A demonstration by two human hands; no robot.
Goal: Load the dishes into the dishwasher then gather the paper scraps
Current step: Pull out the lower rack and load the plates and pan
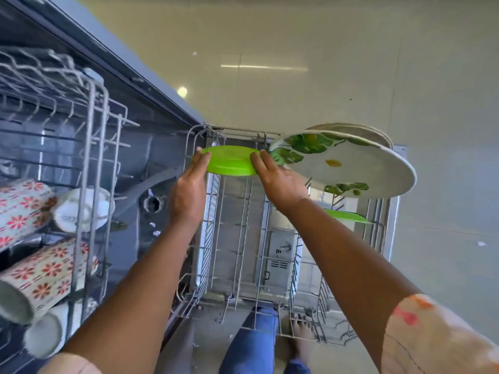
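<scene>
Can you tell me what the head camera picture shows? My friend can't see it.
Two hands, left hand and right hand, hold a green plate over the lower dishwasher rack. A leaf-patterned plate stands at its right; flowered mugs fill the upper rack.

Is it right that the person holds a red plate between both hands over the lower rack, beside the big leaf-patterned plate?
Not quite: the plate is bright green, not red. The head view shows the left hand and the right hand holding it at either edge over the lower rack, beside the leaf-patterned plate.
</scene>
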